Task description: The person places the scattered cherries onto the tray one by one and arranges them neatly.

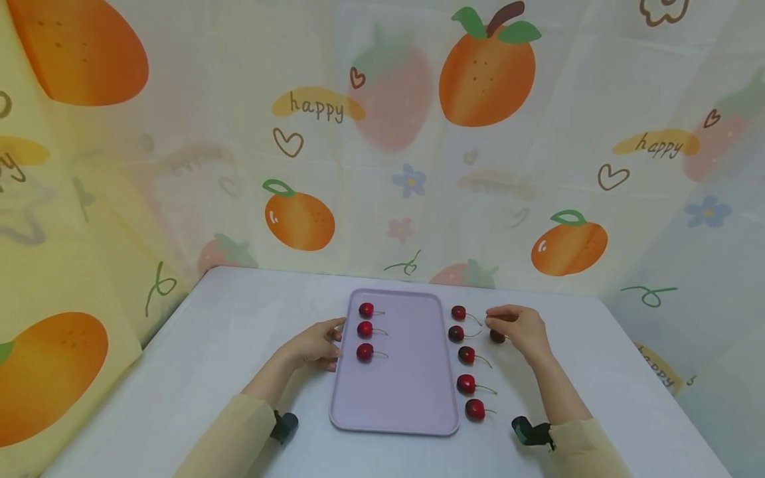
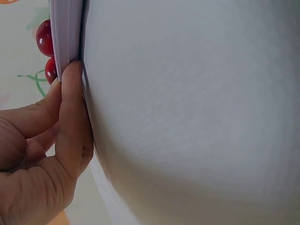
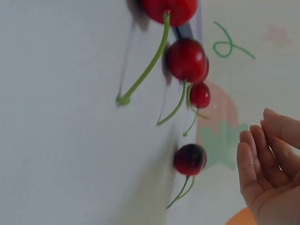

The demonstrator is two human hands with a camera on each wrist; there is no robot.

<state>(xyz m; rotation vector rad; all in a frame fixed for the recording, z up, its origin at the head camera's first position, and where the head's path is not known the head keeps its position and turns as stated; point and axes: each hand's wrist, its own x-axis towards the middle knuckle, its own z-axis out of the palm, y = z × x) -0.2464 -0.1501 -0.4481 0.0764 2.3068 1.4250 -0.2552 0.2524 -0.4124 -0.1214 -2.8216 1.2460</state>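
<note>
My left hand [image 1: 317, 343] is at the left edge of a lilac tray [image 1: 394, 398], gripping its rim. In the left wrist view, the thumb meets the rim's top while a finger lies along the tray's outer wall [image 2: 67, 33]. Three red cherries with stems lie in a column on the tray's left side, the nearest cherry [image 1: 364, 352] lowest. Over the table right of the tray, my right hand [image 1: 521, 330] hovers with fingers loosely bent and nothing between them in the right wrist view. A dark cherry [image 1: 497, 336] lies just below its fingertips, partly covered by the hand.
Several more cherries stand in a column along the tray's right side, from a far dark cherry [image 1: 458, 313] to a near red cherry [image 1: 475, 409]. The white table [image 1: 239, 318] meets a fruit-printed cloth [image 1: 370, 199] at the back. Dark straps circle both wrists.
</note>
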